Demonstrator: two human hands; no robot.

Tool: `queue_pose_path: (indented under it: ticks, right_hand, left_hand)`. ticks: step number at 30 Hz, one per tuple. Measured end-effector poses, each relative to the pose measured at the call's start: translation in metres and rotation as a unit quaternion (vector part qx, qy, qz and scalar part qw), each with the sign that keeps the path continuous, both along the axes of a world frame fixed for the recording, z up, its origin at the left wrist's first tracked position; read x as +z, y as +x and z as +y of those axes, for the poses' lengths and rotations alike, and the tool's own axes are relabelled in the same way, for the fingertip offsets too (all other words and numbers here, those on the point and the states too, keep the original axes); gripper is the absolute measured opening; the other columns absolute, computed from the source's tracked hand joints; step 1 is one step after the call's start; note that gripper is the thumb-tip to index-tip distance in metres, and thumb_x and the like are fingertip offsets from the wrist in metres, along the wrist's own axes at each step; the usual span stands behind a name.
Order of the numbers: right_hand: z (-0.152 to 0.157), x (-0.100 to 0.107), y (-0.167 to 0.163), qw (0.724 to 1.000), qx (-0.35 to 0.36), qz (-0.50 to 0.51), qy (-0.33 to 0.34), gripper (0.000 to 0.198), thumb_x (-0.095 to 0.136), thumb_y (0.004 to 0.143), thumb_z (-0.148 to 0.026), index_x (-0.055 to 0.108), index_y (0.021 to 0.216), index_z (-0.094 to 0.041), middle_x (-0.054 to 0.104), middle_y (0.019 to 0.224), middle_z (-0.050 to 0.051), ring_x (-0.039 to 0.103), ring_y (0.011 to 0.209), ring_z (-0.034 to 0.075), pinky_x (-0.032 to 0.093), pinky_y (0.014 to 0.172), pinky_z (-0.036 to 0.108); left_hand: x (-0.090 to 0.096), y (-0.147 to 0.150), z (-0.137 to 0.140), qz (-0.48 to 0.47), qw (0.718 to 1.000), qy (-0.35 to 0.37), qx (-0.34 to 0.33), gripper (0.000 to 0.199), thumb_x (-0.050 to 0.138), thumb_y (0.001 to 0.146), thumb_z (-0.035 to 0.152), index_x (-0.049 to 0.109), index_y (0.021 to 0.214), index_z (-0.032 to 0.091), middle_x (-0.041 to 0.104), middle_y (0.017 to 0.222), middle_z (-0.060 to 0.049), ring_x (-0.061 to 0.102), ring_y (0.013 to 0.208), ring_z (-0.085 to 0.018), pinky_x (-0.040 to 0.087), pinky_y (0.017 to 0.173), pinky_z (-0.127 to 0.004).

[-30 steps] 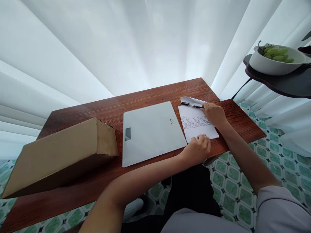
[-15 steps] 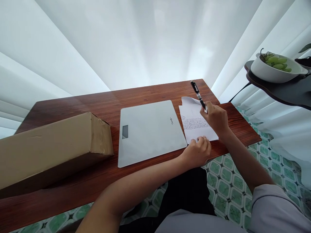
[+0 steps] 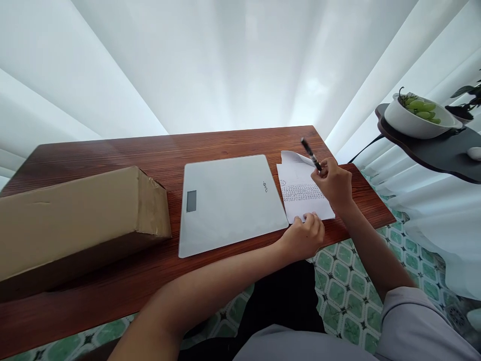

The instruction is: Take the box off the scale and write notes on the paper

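Observation:
My right hand is closed around a dark pen with a pale section near the fingers. The pen tilts up and to the left, above the right side of a white sheet of paper. Rows of small dark writing and a small round mark show on the sheet, and its far edge curls up. At the sheet's near edge rests my left hand, its fingers slightly apart and bent over the paper. A flat white scale with a grey display lies just left of the paper.
A long cardboard box takes up the left part of the wooden table. To the right, a dark shelf carries a white bowl of green grapes. White curtains hang behind; green tiles cover the floor.
The pen in my right hand now leans further left, its top end lower. My left hand stays at the paper's near edge. The head view has shifted slightly.

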State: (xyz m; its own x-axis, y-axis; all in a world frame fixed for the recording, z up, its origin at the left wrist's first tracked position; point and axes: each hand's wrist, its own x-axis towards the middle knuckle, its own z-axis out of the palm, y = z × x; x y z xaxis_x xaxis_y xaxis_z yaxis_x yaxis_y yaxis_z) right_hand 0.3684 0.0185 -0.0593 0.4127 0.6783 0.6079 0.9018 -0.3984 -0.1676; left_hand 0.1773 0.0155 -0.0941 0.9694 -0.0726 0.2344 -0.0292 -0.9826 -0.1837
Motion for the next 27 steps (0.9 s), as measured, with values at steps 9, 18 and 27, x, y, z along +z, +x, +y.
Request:
queue_pose_path:
  ticks: [9,18,27]
  right_hand:
    - [-0.005,-0.008,-0.046,0.971,0.17,0.152,-0.077,0.019,0.049,0.074,-0.021,0.032,0.065,-0.021,0.037,0.052,-0.005,0.027,0.049,0.01,0.024,0.051,0.026]
    - [-0.001,-0.006,-0.045,0.958,0.132,0.223,-0.12,0.013,0.044,0.07,-0.018,0.032,0.071,-0.021,0.037,0.059,-0.002,0.028,0.055,0.014,0.019,0.055,0.031]
    - [0.001,-0.003,-0.046,0.89,0.216,0.397,-0.056,0.007,0.045,0.079,-0.019,0.048,0.085,-0.023,0.04,0.066,-0.002,0.036,0.058,0.014,0.028,0.056,0.029]
  left_hand:
    - [0.012,0.001,0.002,0.035,0.996,-0.076,-0.011,0.037,0.029,0.096,0.022,0.059,0.108,0.006,0.056,0.104,-0.018,0.055,0.091,-0.027,0.045,0.061,-0.036]
    - [0.005,0.001,0.0,-0.007,0.997,-0.079,-0.007,0.035,0.027,0.095,0.019,0.059,0.103,0.008,0.055,0.1,-0.015,0.056,0.088,-0.027,0.047,0.064,-0.039]
    - [0.003,0.003,0.0,-0.009,0.995,-0.102,-0.007,0.033,0.026,0.095,0.017,0.057,0.1,0.008,0.057,0.095,-0.014,0.056,0.088,-0.027,0.044,0.059,-0.037]
